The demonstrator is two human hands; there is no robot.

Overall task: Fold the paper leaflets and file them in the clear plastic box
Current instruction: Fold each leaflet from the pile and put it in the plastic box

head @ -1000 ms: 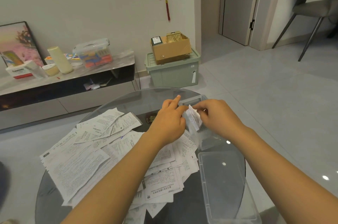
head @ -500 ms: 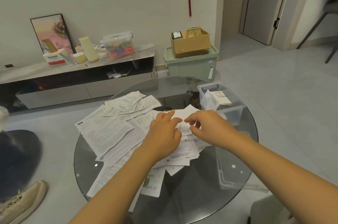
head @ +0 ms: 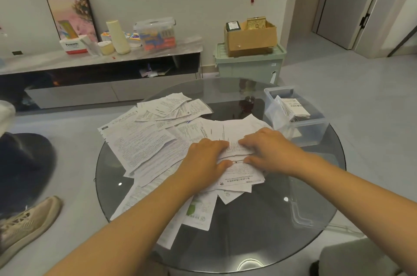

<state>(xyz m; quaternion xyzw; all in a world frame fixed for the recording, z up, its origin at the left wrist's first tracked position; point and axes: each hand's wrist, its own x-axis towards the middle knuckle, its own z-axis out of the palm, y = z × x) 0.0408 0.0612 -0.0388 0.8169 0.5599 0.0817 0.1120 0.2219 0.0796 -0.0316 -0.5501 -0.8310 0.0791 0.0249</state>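
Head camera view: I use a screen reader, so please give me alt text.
Two bare hands, left hand and right hand, press flat on white printed paper leaflets heaped on a round dark glass table. A clear plastic box holding folded leaflets stands to the right.

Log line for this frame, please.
phase: picking next sheet | both hands flat on leaflet pile | clear box: folded leaflets inside

tissue pack (head: 73, 46) with a blurred brand word, leaflets (head: 140, 140) print too small to read
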